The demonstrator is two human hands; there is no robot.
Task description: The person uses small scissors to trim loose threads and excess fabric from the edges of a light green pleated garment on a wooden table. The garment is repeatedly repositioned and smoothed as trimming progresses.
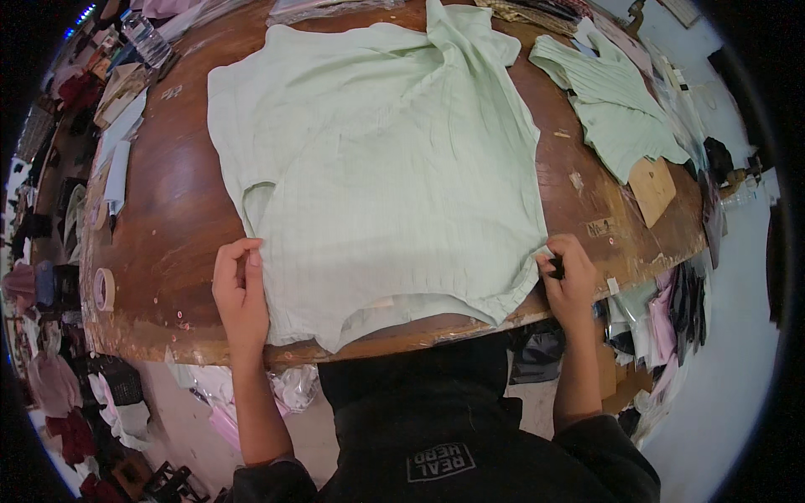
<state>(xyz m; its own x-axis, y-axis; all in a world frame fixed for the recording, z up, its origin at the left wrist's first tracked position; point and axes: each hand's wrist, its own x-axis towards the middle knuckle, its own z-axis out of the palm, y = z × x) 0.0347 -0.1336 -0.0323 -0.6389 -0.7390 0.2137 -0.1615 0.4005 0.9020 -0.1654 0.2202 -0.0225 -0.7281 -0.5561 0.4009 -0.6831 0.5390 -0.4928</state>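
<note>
A pale green shirt (377, 184) with fine vertical creases lies spread on the brown wooden table (168, 243). Its curved neckline edge faces me at the table's front, and a twisted, bunched part rests at the far right. My left hand (241, 289) pinches the shirt's left side edge just below an armhole-like opening. On the opposite side, my right hand (572, 281) has its fingers closed on the shirt's right edge, where the cloth is gathered. A small dark thing (555, 267) shows within the right hand's fingers; its kind cannot be made out.
Another pale green garment (616, 105) lies at the far right beside a tan board piece (651, 191). Along the left edge are a tape roll (104, 289), a marker (112, 220) and a clear bottle (147, 40). Folded cloth (537, 10) sits at the back. Bagged clothes hang below the table's right edge.
</note>
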